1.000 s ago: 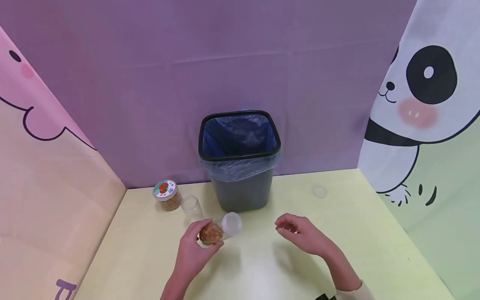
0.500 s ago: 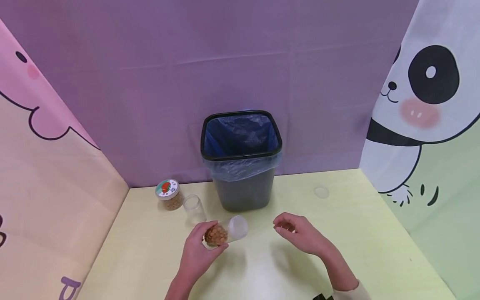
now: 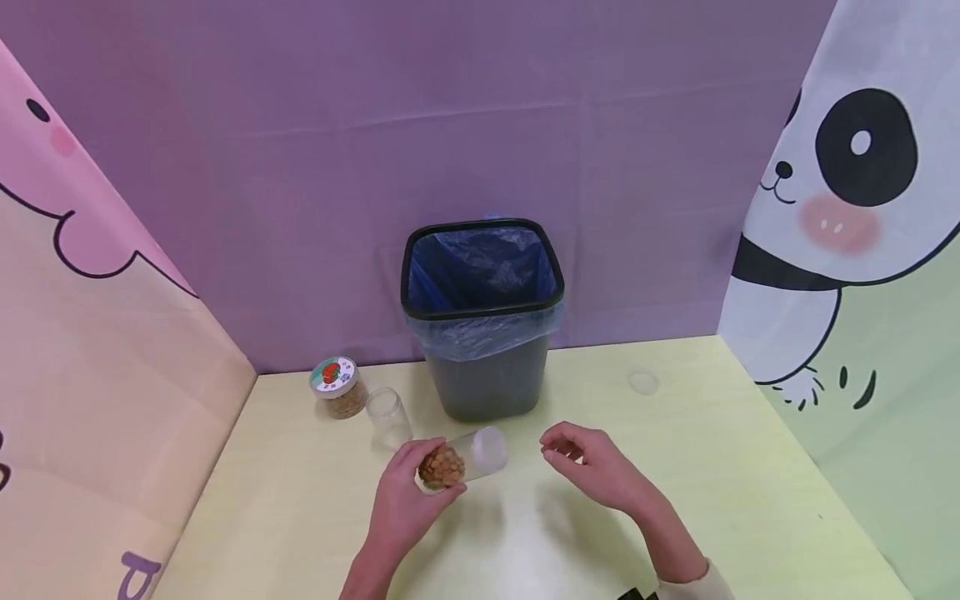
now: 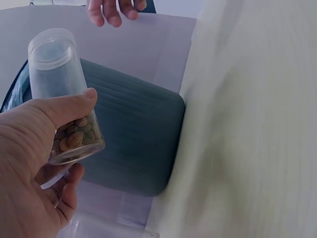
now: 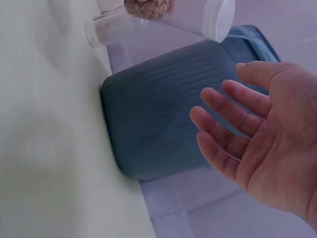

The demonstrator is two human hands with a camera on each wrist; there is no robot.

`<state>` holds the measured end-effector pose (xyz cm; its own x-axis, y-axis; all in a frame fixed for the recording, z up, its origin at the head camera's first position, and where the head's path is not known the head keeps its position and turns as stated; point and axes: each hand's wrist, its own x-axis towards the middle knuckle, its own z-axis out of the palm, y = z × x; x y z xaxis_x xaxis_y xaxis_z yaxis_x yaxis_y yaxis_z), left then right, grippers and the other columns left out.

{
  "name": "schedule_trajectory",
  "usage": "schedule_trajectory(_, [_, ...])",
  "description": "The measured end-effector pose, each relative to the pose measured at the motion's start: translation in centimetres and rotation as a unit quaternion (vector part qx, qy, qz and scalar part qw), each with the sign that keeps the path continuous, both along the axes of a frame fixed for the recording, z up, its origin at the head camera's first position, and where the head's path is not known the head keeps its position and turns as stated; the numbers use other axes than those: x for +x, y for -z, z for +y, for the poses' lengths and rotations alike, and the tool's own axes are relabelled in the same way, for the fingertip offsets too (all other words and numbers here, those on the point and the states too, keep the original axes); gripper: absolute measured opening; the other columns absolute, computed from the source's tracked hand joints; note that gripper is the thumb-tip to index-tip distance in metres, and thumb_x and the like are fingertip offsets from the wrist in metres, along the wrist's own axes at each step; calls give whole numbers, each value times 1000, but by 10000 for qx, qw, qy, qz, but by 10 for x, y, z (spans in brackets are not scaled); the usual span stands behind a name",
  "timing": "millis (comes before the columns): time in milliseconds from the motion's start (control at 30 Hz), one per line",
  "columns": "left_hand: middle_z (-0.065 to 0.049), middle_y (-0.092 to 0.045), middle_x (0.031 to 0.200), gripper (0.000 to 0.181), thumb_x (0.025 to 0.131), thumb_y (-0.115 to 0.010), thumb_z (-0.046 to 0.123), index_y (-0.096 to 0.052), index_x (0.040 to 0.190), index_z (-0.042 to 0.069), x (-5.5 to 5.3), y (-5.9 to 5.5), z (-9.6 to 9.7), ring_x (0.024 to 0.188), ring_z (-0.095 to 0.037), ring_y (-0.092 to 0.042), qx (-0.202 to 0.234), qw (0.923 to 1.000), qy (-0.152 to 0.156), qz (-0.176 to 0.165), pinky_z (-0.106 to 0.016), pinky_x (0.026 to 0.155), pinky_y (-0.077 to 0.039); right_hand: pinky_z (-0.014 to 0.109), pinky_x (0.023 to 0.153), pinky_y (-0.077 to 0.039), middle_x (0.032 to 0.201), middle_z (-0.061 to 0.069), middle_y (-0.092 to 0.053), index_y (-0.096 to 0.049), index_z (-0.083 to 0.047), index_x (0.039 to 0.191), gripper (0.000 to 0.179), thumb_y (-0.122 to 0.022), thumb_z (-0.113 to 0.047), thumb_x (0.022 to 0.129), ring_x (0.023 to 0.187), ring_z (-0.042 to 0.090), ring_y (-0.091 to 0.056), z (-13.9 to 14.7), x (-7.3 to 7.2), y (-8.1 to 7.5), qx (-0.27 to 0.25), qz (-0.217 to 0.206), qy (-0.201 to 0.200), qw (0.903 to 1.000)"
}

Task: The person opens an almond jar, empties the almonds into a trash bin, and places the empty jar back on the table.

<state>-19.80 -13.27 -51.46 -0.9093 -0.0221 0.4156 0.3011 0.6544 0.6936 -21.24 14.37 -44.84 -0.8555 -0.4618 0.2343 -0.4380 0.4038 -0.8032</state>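
- Purple cloth backdrop (image 3: pixel 300 208) behind a pale yellow table (image 3: pixel 247 517); panda print (image 3: pixel 862 167) on the right wall.
- Held jar (image 3: pixel 471 457): clear, cylindrical, capped with a translucent whitish lid (image 3: pixel 491 450); brown, nut-like pieces (image 3: pixel 444 468) gathered at its base end.
- It tips well over, lid end toward the right, raised above the table in front of the bin (image 3: pixel 487 387).
- Count: jars, three; bins, one, blue-lined, at the table's back edge; clear discs, one; hands, two.
- Second jar (image 3: pixel 343 400), printed lid, brown contents, near the back left corner.
- Third jar (image 3: pixel 390 423), clear, standing between that one and the bin.
- Clear disc (image 3: pixel 642 382) flat near the back edge, toward the right corner.
- Left hand (image 3: pixel 405 504) grasps the held jar around its filled end: thumb (image 4: pixel 69 108) across one side, fingers (image 4: pixel 69 196) behind; the lid end juts past them.
- Right hand (image 3: pixel 592 467) released, fingers loosely bent, near the lid but apart from it.
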Motion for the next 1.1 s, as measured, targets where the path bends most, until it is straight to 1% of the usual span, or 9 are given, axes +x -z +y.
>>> schedule_trajectory(67, [15, -50, 104, 63, 52, -83, 37, -59, 109, 24, 2, -2, 2, 93, -5, -49, -33, 10000, -3, 51, -32, 79, -43, 29, 71, -46, 86, -5, -59, -57, -19, 96, 12, -56, -13, 87, 80, 11, -57, 0, -3, 5, 17, 157, -5, 9999])
schedule_trajectory(167, [16, -50, 103, 64, 52, -83, 40, -60, 109, 24, 6, -7, 7, 93, -4, -48, -84, 9999, 33, 93, -32, 79, -43, 30, 75, -44, 87, -12, -59, -55, -25, 99, 14, -58, -25, 86, 83, 6, -55, 0, -4, 9, 134, 374, 63, 9992])
schedule_trajectory(300, [16, -50, 104, 64, 52, -82, 43, -60, 109, 24, 10, -13, 12, 93, -3, -48, -155, 9998, 92, 109, -31, 79, -43, 30, 77, -43, 90, -18, -58, -54, -30, 102, 24, -61, -38, 81, 87, 3, -53, -4, -1, 3, 206, 611, 240, 9976])
schedule_trajectory(400, [17, -50, 104, 63, 52, -82, 43, -60, 108, 25, 13, -17, 15, 93, -2, -47, -212, 9996, 61, 146, -30, 78, -43, 28, 74, -44, 90, -18, -58, -53, -30, 104, 31, -64, -42, 77, 87, 3, -53, -8, 2, -3, 162, 718, 369, 9966])
schedule_trajectory(500, [17, -49, 103, 63, 51, -82, 42, -60, 108, 27, 16, -20, 18, 93, -2, -46, -261, 9996, 55, 112, -30, 77, -44, 26, 72, -44, 90, -18, -58, -54, -30, 104, 37, -67, -45, 73, 85, 2, -54, -12, 6, -6, 156, 748, 488, 9959])
schedule_trajectory(667, [18, -48, 103, 63, 51, -83, 40, -58, 108, 32, 18, -20, 21, 94, -2, -45, -333, 9994, 74, 24, -30, 77, -44, 26, 70, -44, 89, -17, -58, -56, -28, 102, 39, -68, -47, 71, 84, 2, -54, -15, 9, -4, 179, 844, 630, 9943])
schedule_trajectory(800, [16, -49, 104, 63, 51, -83, 41, -59, 109, 30, 19, -17, 23, 94, -2, -45, -453, 9988, 166, 78, -31, 76, -44, 25, 68, -45, 89, -18, -58, -58, -25, 99, 40, -69, -49, 69, 82, 1, -54, -16, 11, -1, 217, 794, 697, 9942])
schedule_trajectory(967, [16, -49, 103, 64, 50, -83, 41, -60, 108, 28, 18, -19, 24, 93, -2, -44, -531, 9981, 211, 223, -29, 76, -44, 25, 66, -44, 87, -21, -58, -59, -29, 98, 40, -70, -50, 66, 80, 0, -53, -18, 13, 0, 261, 833, 659, 9940])
schedule_trajectory(1100, [17, -49, 103, 64, 51, -81, 47, -59, 108, 30, 17, -19, 26, 94, -1, -43, -602, 9975, 302, 206, -28, 76, -44, 24, 64, -44, 83, -20, -58, -60, -29, 96, 40, -72, -50, 63, 77, 0, -53, -21, 15, -1, 254, 915, 802, 9922])
